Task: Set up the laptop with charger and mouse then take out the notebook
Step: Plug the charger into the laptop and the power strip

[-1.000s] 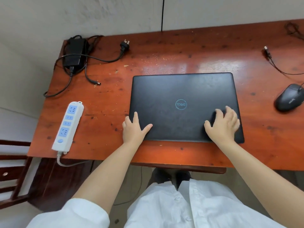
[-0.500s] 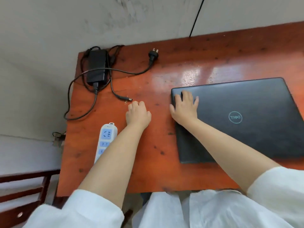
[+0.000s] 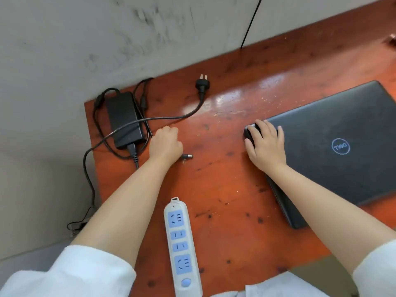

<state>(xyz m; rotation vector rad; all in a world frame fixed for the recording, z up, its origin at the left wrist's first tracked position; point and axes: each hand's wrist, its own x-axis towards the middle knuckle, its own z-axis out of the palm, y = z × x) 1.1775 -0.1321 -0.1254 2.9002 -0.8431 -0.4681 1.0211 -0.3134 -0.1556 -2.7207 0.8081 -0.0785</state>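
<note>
A closed black laptop (image 3: 334, 146) lies on the red-brown wooden desk (image 3: 225, 189) at the right. My right hand (image 3: 265, 144) rests flat on its far left corner, fingers spread. The black charger brick (image 3: 125, 118) sits at the desk's far left corner with its cables looped around it. Its wall plug (image 3: 202, 82) lies loose further back. My left hand (image 3: 166, 144) is closed over the charger's thin cable, and the barrel connector (image 3: 187, 156) sticks out from under the hand to the right. Mouse and notebook are out of view.
A white power strip (image 3: 182, 247) with blue sockets lies near the desk's front edge between my arms. A grey wall runs behind the desk. One charger cable (image 3: 90, 179) hangs off the left edge toward the floor.
The view has swung left. My left hand moved from the laptop's front edge to the charger cable and closed on it. My right hand shifted to the laptop's far left corner.
</note>
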